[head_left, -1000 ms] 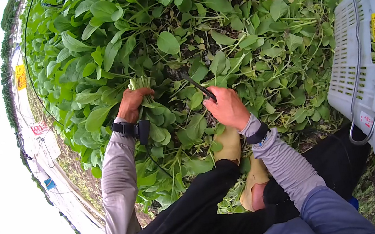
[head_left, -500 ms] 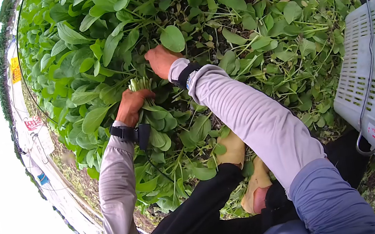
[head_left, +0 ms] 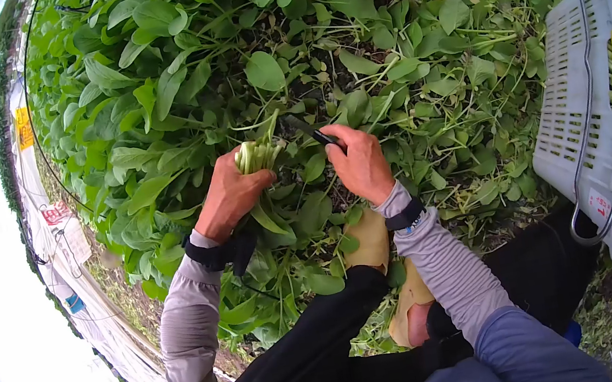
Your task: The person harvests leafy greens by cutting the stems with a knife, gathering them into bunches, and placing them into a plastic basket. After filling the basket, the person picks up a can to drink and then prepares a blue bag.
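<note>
A bunch of leafy greens (head_left: pixel 258 168) sits low among the plants in front of the person's knees, its pale cut stems pointing up and its leaves hanging down — the left hand (head_left: pixel 228 196) has its fingers wrapped tight around it. Just beside it, the right hand (head_left: pixel 360 163) is closed around a dark knife (head_left: pixel 311 131), the blade angled toward the stems. A white plastic crate (head_left: pixel 592 111) stands well apart on the right — more cut greens lie behind it.
</note>
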The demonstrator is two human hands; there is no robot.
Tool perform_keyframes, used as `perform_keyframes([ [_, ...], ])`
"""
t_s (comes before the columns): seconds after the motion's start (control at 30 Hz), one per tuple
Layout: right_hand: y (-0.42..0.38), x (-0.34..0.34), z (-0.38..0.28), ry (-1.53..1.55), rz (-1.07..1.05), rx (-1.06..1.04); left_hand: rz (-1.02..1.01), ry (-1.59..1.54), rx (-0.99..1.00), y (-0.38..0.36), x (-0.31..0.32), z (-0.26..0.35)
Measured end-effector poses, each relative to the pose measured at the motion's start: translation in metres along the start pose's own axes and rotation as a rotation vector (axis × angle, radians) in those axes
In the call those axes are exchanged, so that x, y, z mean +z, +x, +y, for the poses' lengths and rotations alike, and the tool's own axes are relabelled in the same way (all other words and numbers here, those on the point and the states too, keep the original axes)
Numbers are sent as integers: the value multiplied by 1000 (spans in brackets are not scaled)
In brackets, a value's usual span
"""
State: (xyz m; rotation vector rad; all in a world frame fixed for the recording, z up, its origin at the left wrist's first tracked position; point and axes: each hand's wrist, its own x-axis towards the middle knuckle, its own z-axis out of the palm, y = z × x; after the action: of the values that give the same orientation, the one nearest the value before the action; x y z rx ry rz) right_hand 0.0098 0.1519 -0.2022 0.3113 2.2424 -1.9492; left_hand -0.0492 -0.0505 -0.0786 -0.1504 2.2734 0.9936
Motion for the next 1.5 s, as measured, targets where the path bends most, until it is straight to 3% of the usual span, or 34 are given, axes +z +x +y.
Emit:
perform_keyframes([
  [0.13, -47, 11, 22, 43, 29, 47, -167, 101, 191, -24, 22, 34],
  [0.2, -66, 25, 36, 101, 26, -128, -188, 191, 222, -44, 31, 57],
  [0.3, -83, 44, 44, 131, 27, -80, -208, 264, 354, -67, 30, 73],
  [0.33, -83, 47, 40, 205, 77, -105, -144, 408, 341, -77, 26, 76],
  [0.37, -87, 43, 38, 373, -101, 250, -78, 553, 326, -83, 20, 82],
  [0.47, -85, 41, 21, 352, 61, 153, -60, 814, 133, -89, -16, 85],
  [0.5, -78, 35, 10, 257, 79, 12, 48, 857, 149, -83, -27, 78],
  [0.57, -55, 35, 2, 237, 12, -68, 204, 957, 170, -63, -48, 53],
  [0.63, -22, 46, -1, 177, -71, -227, 245, 938, 193, -24, -75, 2],
  [0.8, 60, 87, -19, -58, -163, -320, 321, 1091, -101, 29, -92, -72],
  [0.83, 74, 101, -21, -76, -149, -368, 373, 1105, -82, 32, -93, -86],
  [1.0, 115, 146, -31, -218, -289, -247, 442, 1081, -38, 12, -81, -72],
  [1.17, 63, 121, 5, -118, -327, -280, 439, 1030, 106, 3, -83, -92],
  [1.3, -18, 73, 26, -3, -427, -208, 397, 992, 88, -9, -72, -73],
  [1.37, -45, 70, 30, 10, -421, -212, 376, 950, -31, -10, -69, -67],
  [1.43, -57, 69, 22, 217, -308, 78, 396, 964, -31, -12, -68, -71],
  [1.5, -43, 70, 12, 200, -295, 38, 421, 977, -34, -11, -73, -88],
])
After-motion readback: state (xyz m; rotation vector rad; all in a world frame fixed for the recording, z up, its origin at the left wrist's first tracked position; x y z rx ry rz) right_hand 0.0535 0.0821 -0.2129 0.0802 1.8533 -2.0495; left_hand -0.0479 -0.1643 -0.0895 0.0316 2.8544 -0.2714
